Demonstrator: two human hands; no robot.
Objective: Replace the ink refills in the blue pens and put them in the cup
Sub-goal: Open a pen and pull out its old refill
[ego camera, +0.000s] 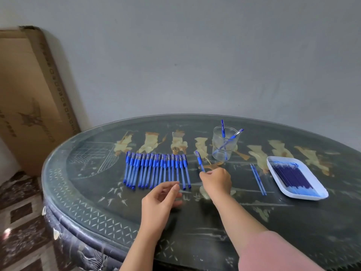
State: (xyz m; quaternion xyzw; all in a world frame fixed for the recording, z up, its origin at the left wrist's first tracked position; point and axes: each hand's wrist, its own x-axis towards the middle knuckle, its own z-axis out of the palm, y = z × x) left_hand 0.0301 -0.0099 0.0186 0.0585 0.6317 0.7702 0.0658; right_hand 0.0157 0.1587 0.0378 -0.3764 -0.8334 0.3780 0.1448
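Blue pen (199, 161) in right hand (215, 180), near clear cup (224, 143)

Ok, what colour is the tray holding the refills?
White: the tray is plain white, and the refills in it are blue. The head view shows it clearly.

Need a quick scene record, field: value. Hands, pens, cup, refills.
right hand: holds one blue pen, cap end pointing away
left hand: fingers curled by the row's near end; cannot tell if it holds anything
row of pens: capped, side by side on the table
cup: clear, upright, two pens inside
loose refills: two, lying between right hand and tray
tray: white, holds a pile of refills
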